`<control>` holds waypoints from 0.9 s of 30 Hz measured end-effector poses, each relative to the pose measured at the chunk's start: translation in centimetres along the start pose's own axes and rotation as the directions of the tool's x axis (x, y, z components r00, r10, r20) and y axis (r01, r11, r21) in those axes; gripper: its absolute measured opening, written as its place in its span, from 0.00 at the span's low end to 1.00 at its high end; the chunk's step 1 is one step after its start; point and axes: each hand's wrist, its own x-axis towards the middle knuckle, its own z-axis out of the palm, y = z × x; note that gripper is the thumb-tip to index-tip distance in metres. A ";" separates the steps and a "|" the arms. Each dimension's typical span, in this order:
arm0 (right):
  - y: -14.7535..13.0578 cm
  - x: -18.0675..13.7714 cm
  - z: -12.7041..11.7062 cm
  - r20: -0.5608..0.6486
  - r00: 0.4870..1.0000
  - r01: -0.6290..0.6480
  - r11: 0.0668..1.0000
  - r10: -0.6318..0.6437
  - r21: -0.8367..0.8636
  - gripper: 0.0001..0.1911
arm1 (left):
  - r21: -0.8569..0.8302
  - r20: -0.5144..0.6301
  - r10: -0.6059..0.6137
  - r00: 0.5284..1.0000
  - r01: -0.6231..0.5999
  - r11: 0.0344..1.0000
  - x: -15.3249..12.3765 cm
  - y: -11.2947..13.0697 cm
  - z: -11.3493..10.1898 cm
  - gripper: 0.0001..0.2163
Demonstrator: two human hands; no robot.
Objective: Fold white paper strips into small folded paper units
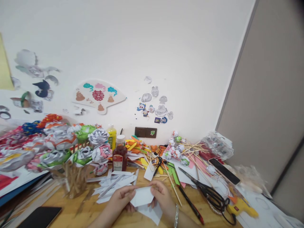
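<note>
A small folded piece of white paper (142, 196) is held up between both my hands, low in the middle of the view. My left hand (122, 198) pinches its left edge with thumb and fingers. On the other side my right hand (161, 194) grips the paper's upper right corner; a silver bracelet (176, 215) circles that wrist. Another white paper sheet (153, 213) shows just under the folded piece; whether the two are joined I cannot tell. Beyond my left hand lies a pile of white paper strips (114, 185) on the wooden table (95, 213).
Paper flowers (64, 137) crowd the left, some standing in a clear container. A red-brown bottle (120, 155) and a yellow bottle (111, 136) stand behind. To the right lie black scissors (206, 190), a red-and-black pen (191, 204), a yellow glue gun (243, 207) and a phone (224, 171).
</note>
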 end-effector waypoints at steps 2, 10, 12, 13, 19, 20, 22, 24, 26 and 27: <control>-0.1 0.0 0.0 -0.011 1.000 0.010 1.000 -0.010 -0.001 0.15 | 0.002 0.027 -0.013 1.000 0.013 1.000 0.0 0.1 0.0 0.22; -0.9 -0.3 0.3 -0.041 0.997 0.070 0.996 -0.072 -0.046 0.14 | 0.043 0.066 -0.014 0.998 0.011 0.999 -0.2 0.4 0.2 0.19; -0.8 -0.3 0.3 -0.049 0.995 0.085 0.994 -0.088 -0.062 0.14 | 0.031 0.077 -0.013 0.997 0.011 0.999 -0.2 0.3 0.2 0.18; -0.8 -0.3 0.3 -0.054 0.994 0.088 0.994 -0.092 -0.065 0.14 | 0.023 0.079 -0.012 0.997 0.010 1.000 -0.1 0.2 0.2 0.18; -0.9 -0.3 0.3 -0.034 0.997 0.064 0.996 -0.066 -0.056 0.14 | -0.018 0.067 0.005 0.998 -0.003 1.000 0.1 -0.2 0.0 0.18; -0.9 -0.3 0.4 -0.032 0.997 0.062 0.996 -0.064 -0.057 0.15 | -0.022 0.060 0.006 0.998 -0.005 1.000 0.1 -0.3 -0.1 0.19; -0.9 -0.3 0.4 -0.029 0.998 0.060 0.996 -0.062 -0.060 0.16 | -0.024 0.045 0.003 0.999 -0.002 1.000 0.1 -0.3 0.0 0.20; -0.9 -0.3 0.5 -0.027 0.998 0.061 0.996 -0.062 -0.065 0.17 | -0.004 0.024 -0.012 1.000 0.012 1.000 0.2 -0.4 0.0 0.20; -0.8 -0.3 0.4 -0.028 0.997 0.064 0.995 -0.067 -0.077 0.17 | 0.032 0.001 -0.016 1.000 0.016 0.999 0.3 -0.5 0.1 0.20; -0.8 -0.3 0.4 -0.029 0.997 0.066 0.994 -0.068 -0.088 0.17 | 0.051 -0.007 -0.011 1.000 0.011 0.999 0.4 -0.6 0.1 0.20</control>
